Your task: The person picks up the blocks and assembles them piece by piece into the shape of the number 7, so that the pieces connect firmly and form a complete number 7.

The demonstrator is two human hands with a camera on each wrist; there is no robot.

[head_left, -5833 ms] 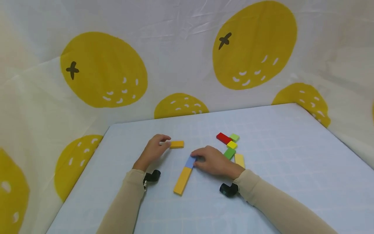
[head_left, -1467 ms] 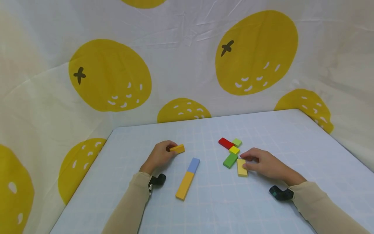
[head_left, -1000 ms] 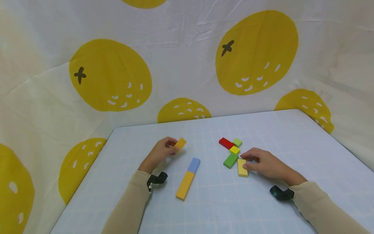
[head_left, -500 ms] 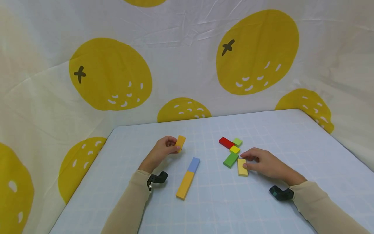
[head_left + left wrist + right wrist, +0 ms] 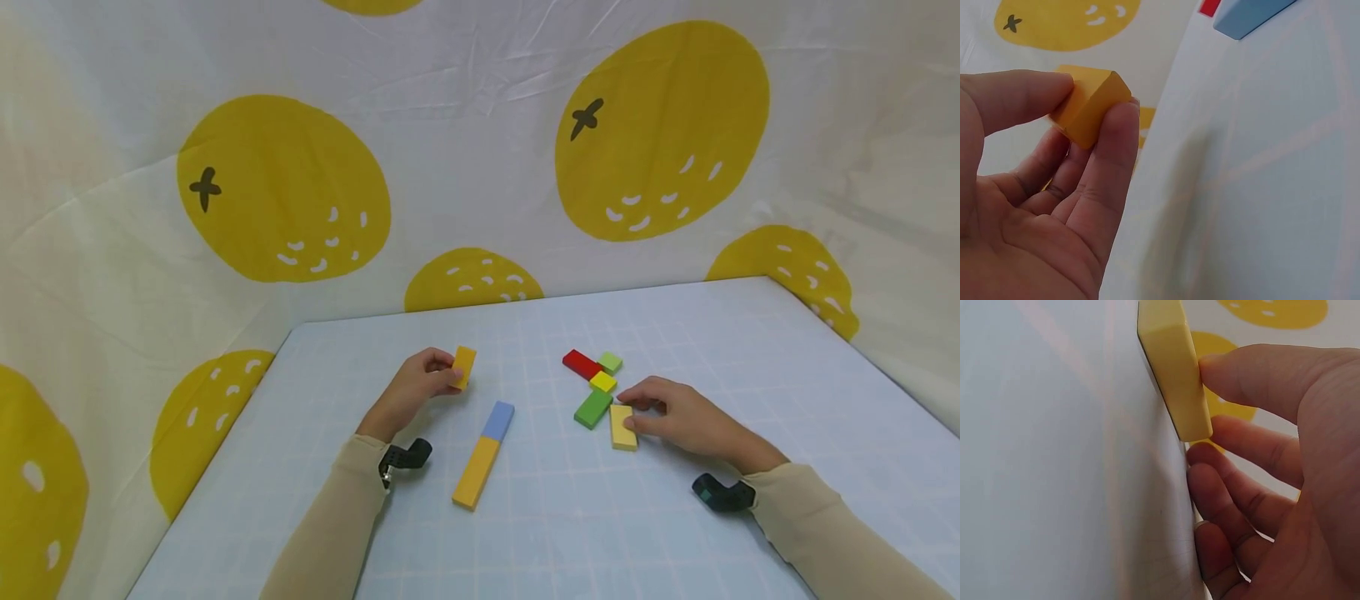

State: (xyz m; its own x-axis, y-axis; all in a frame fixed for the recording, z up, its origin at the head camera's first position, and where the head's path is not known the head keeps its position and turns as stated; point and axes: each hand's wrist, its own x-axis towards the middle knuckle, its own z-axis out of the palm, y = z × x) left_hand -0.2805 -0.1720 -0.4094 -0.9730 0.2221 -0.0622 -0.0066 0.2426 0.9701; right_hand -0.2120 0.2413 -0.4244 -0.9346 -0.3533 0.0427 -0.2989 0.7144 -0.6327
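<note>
In the head view, my left hand (image 5: 405, 393) pinches an orange block (image 5: 464, 367) between thumb and fingers, off the table and tilted up on end. The left wrist view shows the thumb on one side of this orange block (image 5: 1088, 103) and fingers on the other. My right hand (image 5: 686, 423) rests beside a pale yellow block (image 5: 622, 435) lying flat. Its thumb touches the upper face of that pale yellow block (image 5: 1175, 375), and the index fingertip is at the block's end. The other fingers are loosely bent against the table.
A blue block (image 5: 498, 421) and a long orange block (image 5: 476, 475) lie end to end between the hands. Near the right hand, green (image 5: 594, 410), yellow (image 5: 603, 382), red (image 5: 581, 364) and light green (image 5: 611, 362) blocks form a cluster. Patterned cloth (image 5: 465, 192) hangs behind the table.
My left hand has picked up the orange block and turned it on end. The right hand has gone from the blue block to the pale yellow one and stayed there.
</note>
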